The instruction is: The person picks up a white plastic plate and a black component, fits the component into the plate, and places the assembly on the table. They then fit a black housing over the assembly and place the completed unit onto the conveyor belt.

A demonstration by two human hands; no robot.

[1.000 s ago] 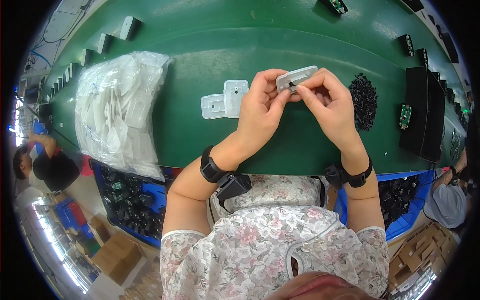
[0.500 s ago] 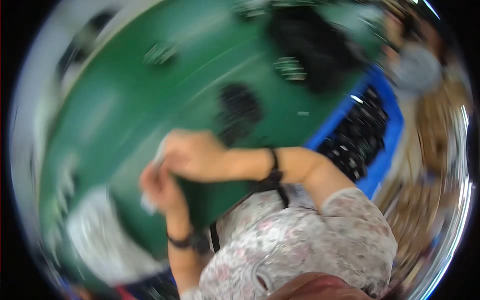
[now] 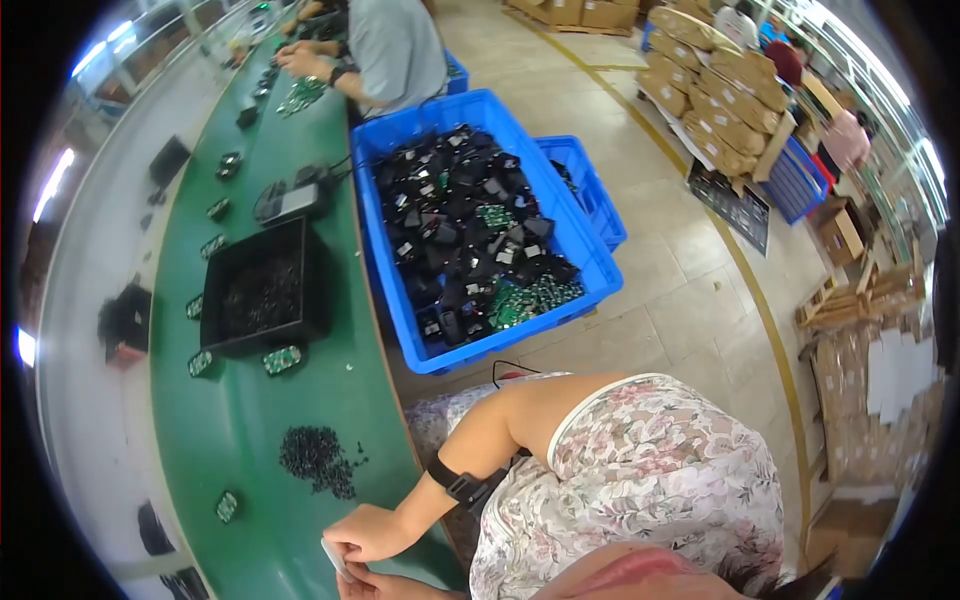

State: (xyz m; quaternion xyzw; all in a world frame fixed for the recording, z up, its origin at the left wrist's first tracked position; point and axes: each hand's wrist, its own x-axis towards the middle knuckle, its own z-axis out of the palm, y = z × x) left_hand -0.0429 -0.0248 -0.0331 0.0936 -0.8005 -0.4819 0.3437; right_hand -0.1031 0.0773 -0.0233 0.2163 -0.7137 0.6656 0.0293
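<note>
At the bottom of the view, both hands meet over the near end of the green worktable (image 3: 305, 395). My right hand (image 3: 366, 533) is closed on a thin, flat white piece (image 3: 336, 558). Just below it, my left hand (image 3: 385, 588) pinches the lower end of the same piece; the picture's lower edge cuts this hand off. What the white piece is made of I cannot tell. Beyond the hands lies a loose pile of small black parts (image 3: 318, 458), with a green circuit board assembly (image 3: 227, 506) to its left.
Farther up the table stands a black bin (image 3: 318, 285) with small dark parts, ringed by several circuit boards. To the right is a large blue crate (image 3: 598, 288) of black parts and boards. A co-worker in grey (image 3: 395, 50) works beyond. Stacked cartons (image 3: 725, 100) stand far right.
The view has swung to the right and up, from a blurred look at the table to the crate and floor. Both hands still hold the white piece together.
</note>
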